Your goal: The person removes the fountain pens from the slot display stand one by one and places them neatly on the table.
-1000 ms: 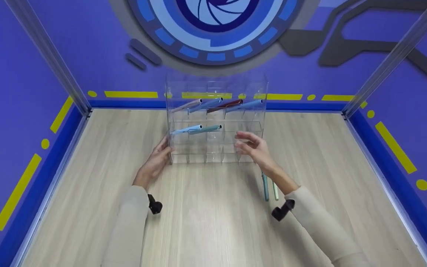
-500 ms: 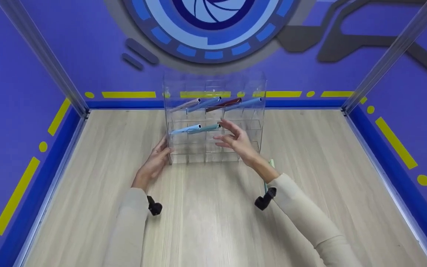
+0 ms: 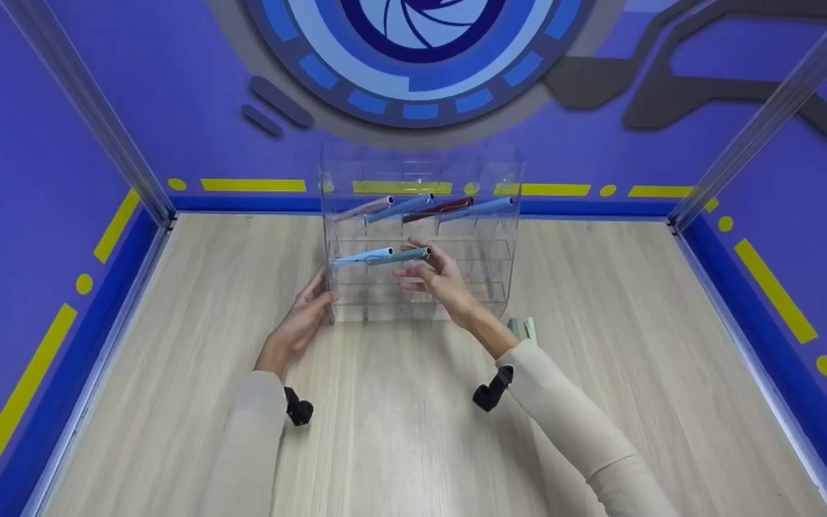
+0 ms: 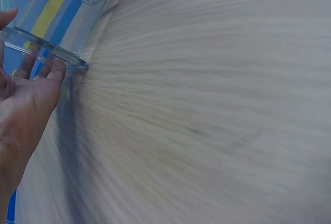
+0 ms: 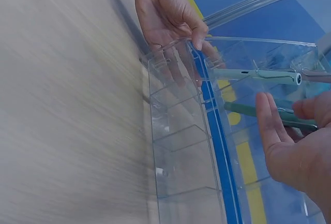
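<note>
In the head view my left hand [image 3: 302, 319] holds the left side of a clear acrylic pen rack [image 3: 417, 310]; in the left wrist view its fingers lie along the panel's edge. My right hand [image 3: 446, 283] is at the rack's middle tier, around the open end of a teal pen [image 3: 400, 256]. Thumb and fingers lie on either side of that pen in the right wrist view, the fingers fairly straight and covering part of its barrel [image 5: 241, 109]. A light blue pen [image 3: 363, 256] sits beside it on the same tier.
On the upper tier lie a pinkish pen [image 3: 365, 208], two blue pens and a dark red pen [image 3: 438, 209]. Right of the rack, a second teal pen [image 3: 513, 325] and a pale green pen [image 3: 530, 329] rest on the wooden table [image 3: 385, 431], partly behind my right forearm. Blue walls surround it.
My right hand has moved left along the rack's front, from the right-hand slots to the teal pen on the middle tier. The left hand and the racked pens have stayed in place.
</note>
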Action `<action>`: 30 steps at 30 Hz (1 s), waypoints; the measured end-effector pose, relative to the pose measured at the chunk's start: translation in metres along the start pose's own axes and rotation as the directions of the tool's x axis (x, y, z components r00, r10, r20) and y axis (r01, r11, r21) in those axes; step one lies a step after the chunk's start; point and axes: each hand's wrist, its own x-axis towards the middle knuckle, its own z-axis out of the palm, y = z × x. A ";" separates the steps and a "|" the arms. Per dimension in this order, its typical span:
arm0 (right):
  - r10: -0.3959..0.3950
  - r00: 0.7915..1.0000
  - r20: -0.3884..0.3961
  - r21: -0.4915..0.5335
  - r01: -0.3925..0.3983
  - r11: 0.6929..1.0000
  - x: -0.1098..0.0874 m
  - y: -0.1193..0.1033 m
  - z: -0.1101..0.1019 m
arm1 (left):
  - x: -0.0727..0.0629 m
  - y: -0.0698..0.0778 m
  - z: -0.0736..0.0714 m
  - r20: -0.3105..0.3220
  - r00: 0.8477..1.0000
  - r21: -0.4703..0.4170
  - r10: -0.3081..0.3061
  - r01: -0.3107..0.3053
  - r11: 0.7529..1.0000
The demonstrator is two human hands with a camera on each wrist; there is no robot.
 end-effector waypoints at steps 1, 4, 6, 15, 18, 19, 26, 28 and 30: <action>-0.001 1.000 -0.010 0.004 0.001 1.000 0.000 0.001 0.001 | 0.000 0.000 0.000 0.005 1.000 0.003 0.000 0.000 1.000; -0.005 0.999 -0.036 0.010 0.005 1.000 -0.001 0.002 0.002 | -0.001 -0.001 0.000 0.009 1.000 0.007 -0.010 0.010 1.000; -0.010 0.999 -0.046 0.002 0.010 1.000 0.000 0.002 0.003 | 0.000 -0.001 0.001 0.009 1.000 0.000 -0.010 0.010 1.000; -0.040 0.996 -0.081 -0.006 0.040 0.999 -0.001 0.006 0.002 | 0.001 -0.001 -0.002 -0.001 1.000 -0.008 -0.008 0.008 1.000; -0.034 0.994 -0.104 0.009 0.035 0.999 -0.004 0.003 0.003 | 0.000 0.000 -0.003 0.003 1.000 -0.003 -0.003 0.003 1.000; -0.031 0.993 -0.112 0.016 0.033 0.999 -0.005 0.002 0.002 | 0.000 0.000 -0.002 0.006 1.000 0.001 -0.001 0.001 1.000; -0.055 0.989 -0.134 0.030 0.059 0.998 -0.013 -0.008 -0.003 | 0.001 0.001 -0.001 0.016 1.000 0.004 -0.002 0.002 1.000; -0.074 0.987 -0.142 0.027 0.078 0.997 -0.017 -0.010 -0.004 | 0.001 0.001 -0.001 0.007 1.000 -0.001 -0.012 0.012 1.000; -0.083 0.985 -0.153 0.028 0.088 0.996 -0.020 -0.013 -0.006 | 0.001 0.001 -0.001 0.006 1.000 -0.005 -0.014 0.014 1.000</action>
